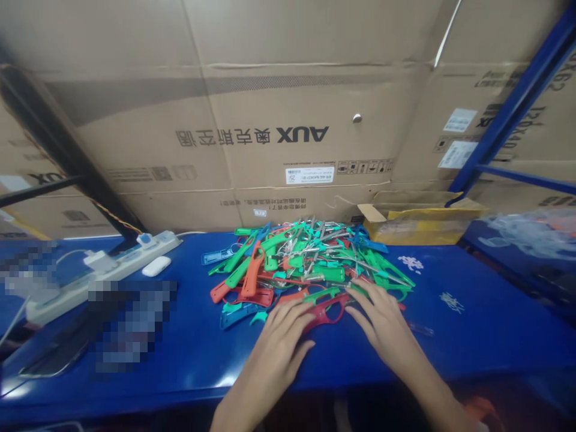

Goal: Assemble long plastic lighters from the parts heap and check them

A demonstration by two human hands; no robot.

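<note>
A: Take the pile of coloured plastic parts (310, 258) as the landmark. Where are the hands?

B: Both are at its near edge. The left hand (285, 333) is at the middle of that edge, and the right hand (378, 312) is nearer the pile's right end.

A: What lies by them?

B: A red handle piece (320, 314) with a loop, at the front of the pile. It sits between the two hands, partly covered by the left fingers; its loop points toward the right hand.

A: Is the left hand gripping it?

B: I can't tell. The fingers lie over one end, the thumb stands apart, and the undersides are hidden.

A: And the right?

B: Loose and unclenched, thumb and fingers spread, fingertips at the pile's edge. Its thumb is just beside the red loop.

A: What else is around?

B: Right of the pile, small pink bits (410, 263) and, nearer the person, thin white sticks (451, 302). A box with yellow tape (418, 228) stands behind its right end. Left of the pile are a white case (156, 266) and a power strip (128, 260).
</note>
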